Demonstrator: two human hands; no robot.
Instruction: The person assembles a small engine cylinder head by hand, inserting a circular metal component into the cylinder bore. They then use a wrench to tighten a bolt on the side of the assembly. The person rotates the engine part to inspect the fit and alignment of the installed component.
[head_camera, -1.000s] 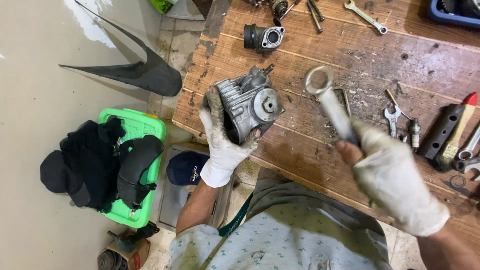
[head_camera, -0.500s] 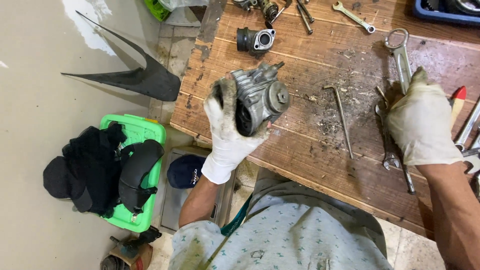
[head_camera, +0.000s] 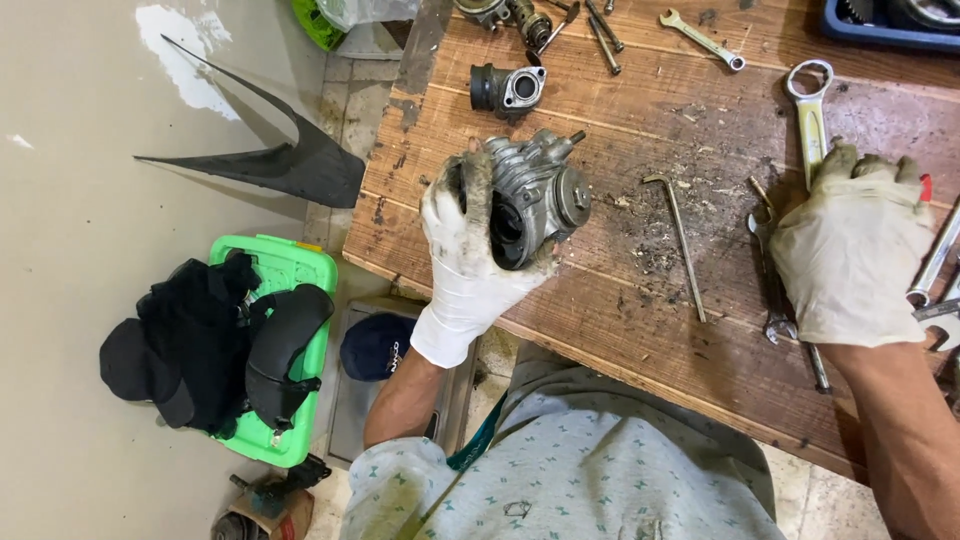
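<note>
My left hand (head_camera: 462, 262), in a dirty white glove, grips a grey finned engine cylinder part (head_camera: 535, 195) and holds it up over the near left part of the wooden workbench (head_camera: 620, 310). My right hand (head_camera: 850, 250), also gloved, rests palm down at the right of the bench. Its fingers curl over the handle of a large ring spanner (head_camera: 808, 100) that lies flat on the wood. A smaller spanner (head_camera: 770, 290) and other tools lie partly under that hand.
A bent hex key (head_camera: 682, 235), a black intake part (head_camera: 507, 90), a spanner (head_camera: 702, 38) and bolts lie on the bench; a blue tray (head_camera: 880, 30) sits far right. On the floor are a green box (head_camera: 285, 270) with black clothing, a black fairing panel (head_camera: 290, 160) and a dark cap (head_camera: 378, 345).
My right hand has brought the ring spanner down from the air and laid it on the right of the bench. My left hand still holds the engine part, turned slightly.
</note>
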